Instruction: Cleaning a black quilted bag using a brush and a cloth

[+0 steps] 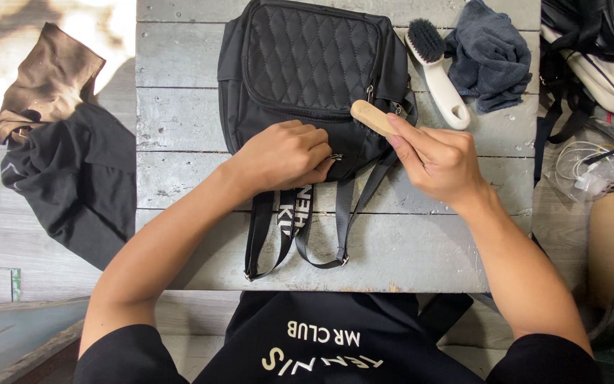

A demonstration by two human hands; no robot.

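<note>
Black quilted backpack (307, 78) laid flat on grey wooden table (179, 121), zipper pull (335, 157) pinched by left hand (286, 156), wooden brush handle (372, 117) gripped by right hand (440, 160), white-handled brush (438, 75) beside grey cloth (492, 53)

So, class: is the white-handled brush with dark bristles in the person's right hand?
No: the white-handled brush lies on the grey wooden table, while the right hand holds a pale wooden handle.

A backpack (307, 78) lies on the middle of the table (179, 128), its straps (300, 227) trailing toward the near edge. The left hand (286, 153) rests on its near part, and the right hand (438, 160), just to the right, holds a wooden handle (372, 117) against it. Farther right lie a brush (436, 71) and a cloth (490, 53); clothes (65, 149) lie left of the table.
</note>
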